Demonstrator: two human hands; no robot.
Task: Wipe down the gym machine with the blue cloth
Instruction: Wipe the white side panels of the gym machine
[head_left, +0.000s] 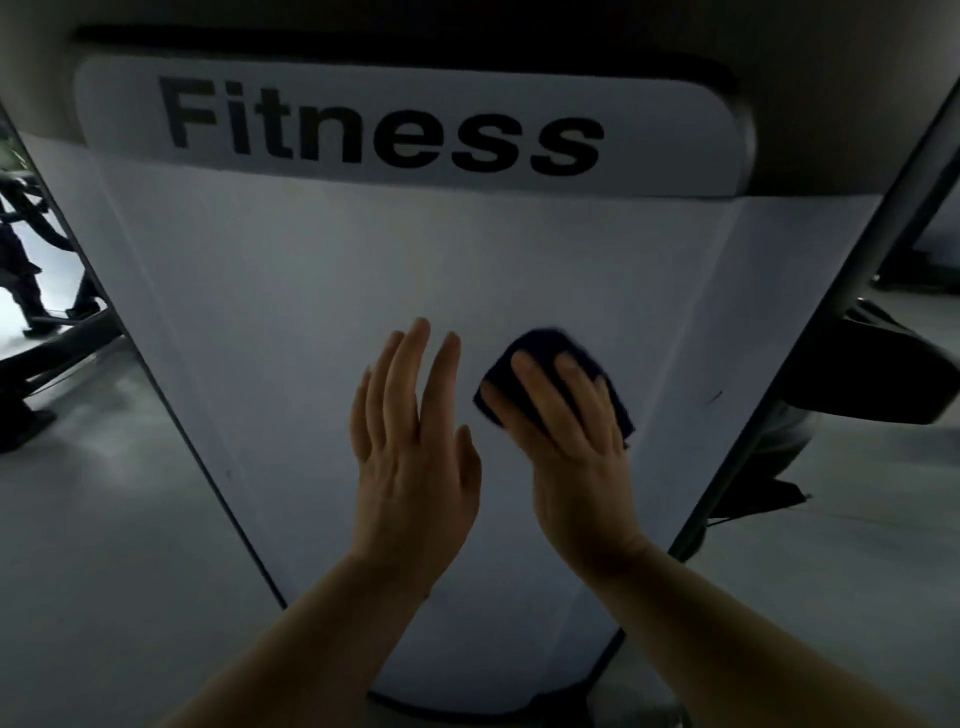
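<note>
A tall white panel of the gym machine (291, 291) fills the middle of the view, with the word "Fitness" printed in black near its top. My right hand (566, 426) presses a dark blue cloth (540, 345) flat against the panel, fingers straight on top of it. The cloth shows above and beside the fingers and looks slightly blurred. My left hand (415, 431) lies flat on the panel just left of the cloth, fingers straight and together, holding nothing.
Grey floor (104, 519) spreads on both sides of the machine. A dark frame bar (852, 312) slants down the right side, with a black padded part (878, 374) beside it. At the far left stand dark equipment and a person's legs (26, 280).
</note>
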